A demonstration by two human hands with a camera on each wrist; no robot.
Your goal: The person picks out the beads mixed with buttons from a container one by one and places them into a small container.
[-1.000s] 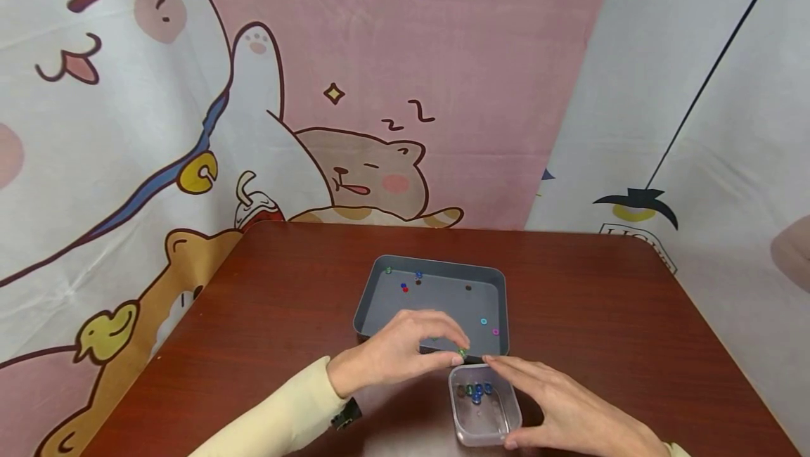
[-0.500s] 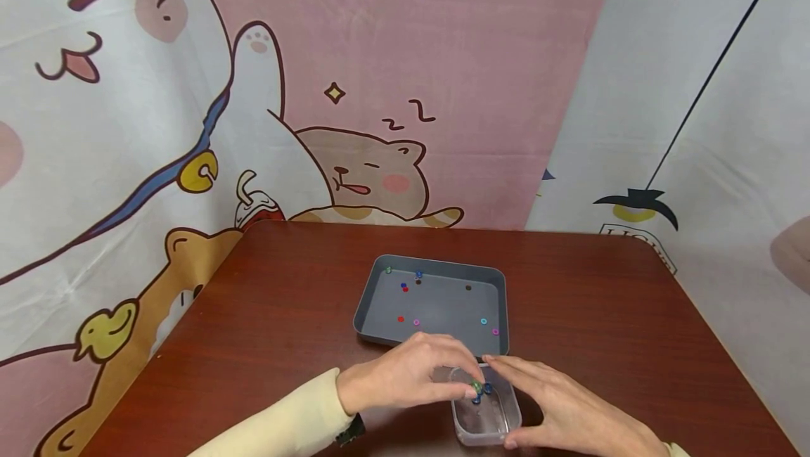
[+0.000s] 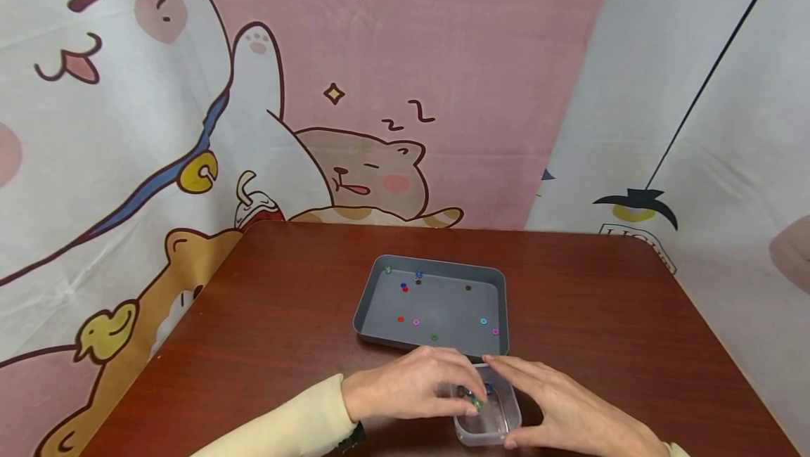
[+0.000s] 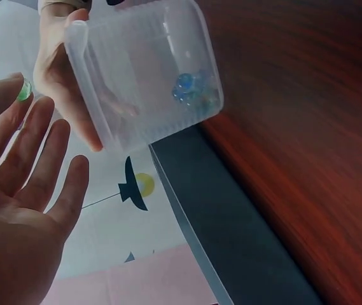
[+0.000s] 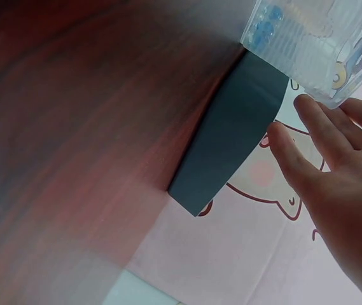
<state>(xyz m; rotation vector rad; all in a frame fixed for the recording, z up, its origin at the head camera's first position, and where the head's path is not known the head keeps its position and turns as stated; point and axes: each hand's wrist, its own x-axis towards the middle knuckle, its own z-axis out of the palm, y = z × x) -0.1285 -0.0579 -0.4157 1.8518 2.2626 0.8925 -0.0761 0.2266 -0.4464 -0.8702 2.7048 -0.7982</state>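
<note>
My left hand (image 3: 420, 385) is over the clear plastic container (image 3: 481, 436), its thumb and index finger pinching a green glass marble (image 4: 25, 90) while the other fingers are loosely spread. Several blue and greenish glass marbles (image 4: 186, 86) lie together on the container's floor, partly covered by the left hand in the head view. My right hand (image 3: 560, 404) holds the container from the right, with the thumb at the near corner and long, nearly straight fingers along the far rim.
A shallow grey tray (image 3: 443, 306) lies just beyond the container on the brown wooden table (image 3: 285, 316). Scattered in it are small colored rings, such as a red ring (image 3: 401, 319), plus a green marble (image 3: 389, 270) and a blue marble (image 3: 418, 275). A cartoon-print cloth (image 3: 481, 91) hangs behind.
My left hand has moved from the tray's near edge, right and toward me, down over the container with the green marble. The right hand and container have stayed put.
</note>
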